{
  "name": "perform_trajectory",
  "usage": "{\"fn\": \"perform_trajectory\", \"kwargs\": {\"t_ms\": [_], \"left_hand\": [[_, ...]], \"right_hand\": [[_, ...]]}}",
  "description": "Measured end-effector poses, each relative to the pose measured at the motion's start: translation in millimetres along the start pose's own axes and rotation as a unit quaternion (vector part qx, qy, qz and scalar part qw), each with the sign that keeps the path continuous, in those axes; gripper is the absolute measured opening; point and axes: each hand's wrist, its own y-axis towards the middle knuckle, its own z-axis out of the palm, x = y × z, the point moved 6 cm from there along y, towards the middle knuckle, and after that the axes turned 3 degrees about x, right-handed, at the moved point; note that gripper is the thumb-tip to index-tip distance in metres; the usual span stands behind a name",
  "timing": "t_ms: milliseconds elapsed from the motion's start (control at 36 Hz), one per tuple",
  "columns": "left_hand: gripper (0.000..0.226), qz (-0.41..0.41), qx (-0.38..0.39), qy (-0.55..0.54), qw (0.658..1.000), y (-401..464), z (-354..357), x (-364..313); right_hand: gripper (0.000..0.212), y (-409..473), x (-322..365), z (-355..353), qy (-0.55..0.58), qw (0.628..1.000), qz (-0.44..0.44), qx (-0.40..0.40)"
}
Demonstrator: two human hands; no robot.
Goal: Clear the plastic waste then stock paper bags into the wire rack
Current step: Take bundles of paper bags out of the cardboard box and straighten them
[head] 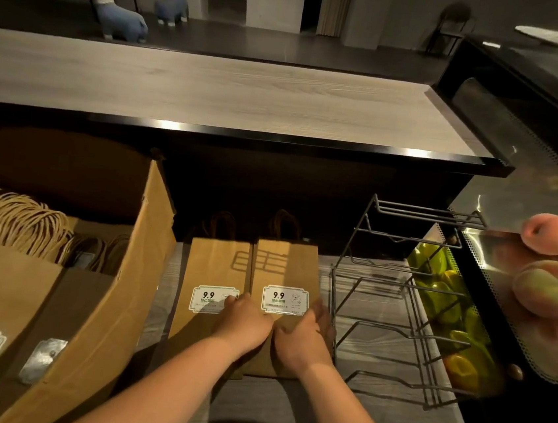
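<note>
Bags: two flat brown paper stacks lie side by side on the lower counter, between the box and the rack, handles pointing to the counter's far edge under the raised wooden top.
Left bag (211, 273): lies flat, white "9.9" label on its face; its right edge meets the right bag.
Right bag (285, 267): lies flat, with the same kind of label; its right edge is just beside the rack's base.
Left hand (241, 323): palm down on the left bag near the seam between the two bags; fingers bent over the label's right end, pressing on the paper. Whether they grip an edge I cannot tell.
Right hand (305, 338): on the right bag's near right part; fingers reach forward along the bag's right edge, loosely together, touching the paper, close to the rack's wires.
Rack (400, 293): dark wire frame with several upright dividers, standing on the counter's right part, against its right edge; no bags show in its slots.
Box (120, 263): large open cardboard carton at the counter's left, holding more brown bags with twisted paper handles; another labelled bag shows at its near left.
Wooden top (214, 91): pale wood-grain surface with a dark front edge, above and behind the lower counter.
Case (492, 268): display cabinet to the right of the rack, with peaches on a shiny shelf and green and yellow fruit below.
</note>
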Motion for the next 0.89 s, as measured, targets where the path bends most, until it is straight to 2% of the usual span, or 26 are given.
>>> {"fn": "perform_trajectory", "kwargs": {"t_ms": [83,278,361,444,528,611,667,750,806,889], "left_hand": [[0.05,-0.001,-0.002,-0.047,0.999,-1.4,-2.0,-0.5],[0.037,0.011,0.007,-0.051,0.999,-8.4,-5.3,-4.6],[0.039,0.018,0.014,-0.06,0.998,-12.6,-6.0,-6.3],[0.051,0.015,0.017,-0.073,0.997,-15.9,-7.7,-5.4],[0.054,0.019,0.014,-0.074,0.997,-19.1,-10.3,-3.2],[0.047,0.04,-0.03,-0.074,0.996,-24.5,-21.8,-8.3],[0.041,0.053,-0.063,-0.126,0.989,-31.0,-34.8,-16.9],[0.029,0.099,-0.077,-0.227,0.966,-46.1,-54.8,-34.4],[0.026,0.138,-0.095,-0.277,0.946,-61.1,-70.4,-47.0],[0.033,0.181,-0.132,-0.335,0.915,-90.9,-108.2,-57.9]], "right_hand": [[0.093,0.6,0.2,1.1,-0.014,1.0,-0.001,0.013],[0.098,-1.8,6.0,-1.1,-0.02,1.0,-0.004,-0.003],[0.099,-3.7,6.8,-1.3,-0.018,1.0,-0.002,-0.006],[0.097,-6.1,8.2,-2.6,-0.019,1.0,0.001,-0.006],[0.09,-12.1,13.1,-4.8,-0.013,1.0,-0.005,-0.002],[0.084,-19.2,28.9,-12.4,0.018,0.999,-0.027,-0.007],[0.089,-23.5,44.5,-24.8,0.003,0.998,-0.045,-0.046],[0.073,-29.4,72.7,-47.8,0.044,0.989,-0.106,-0.097],[0.062,-36.9,95.1,-61.6,0.119,0.979,-0.145,-0.082],[0.054,-58.5,142.1,-76.1,0.198,0.956,-0.213,-0.043]]}}
